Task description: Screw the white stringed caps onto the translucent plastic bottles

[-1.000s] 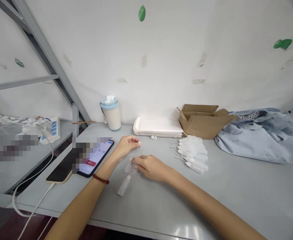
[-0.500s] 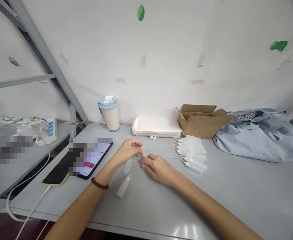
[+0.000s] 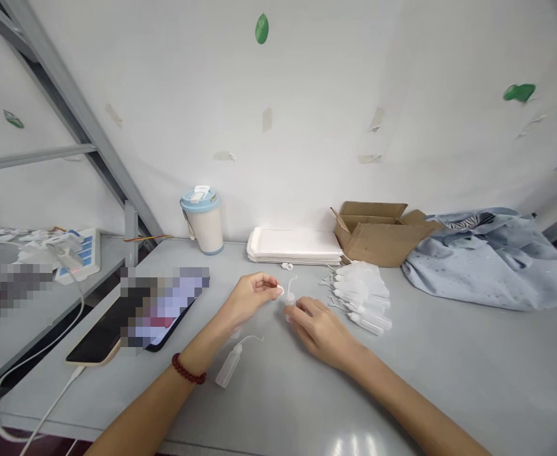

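Between the fingertips of my left hand (image 3: 254, 294) is a small white piece (image 3: 280, 290), mostly covered by the fingers. My right hand (image 3: 319, 326) grips a small clear squeeze bottle (image 3: 290, 297) near its neck. The thin curved nozzle of that bottle points up, just right of the white piece and apart from it. Closer to me, a second squeeze bottle (image 3: 228, 367) with a bent nozzle lies on the table. Another bottle is largely hidden behind my left wrist. Several more squeeze bottles (image 3: 366, 322) lie heaped to the right of my right hand.
Behind my hands lie stacked white padded envelopes (image 3: 297, 244) and a small white part (image 3: 287, 266). An open cardboard box (image 3: 378, 244) and a grey-blue cloth (image 3: 487, 266) stand at the back right. A cup (image 3: 205, 221) and two phones (image 3: 102, 332) occupy the left, with a cable (image 3: 45, 415).
My left hand has drawn away from the bottle's tip with the white piece in its fingers. The curved nozzle now shows. My right hand with the bottle has shifted slightly right.
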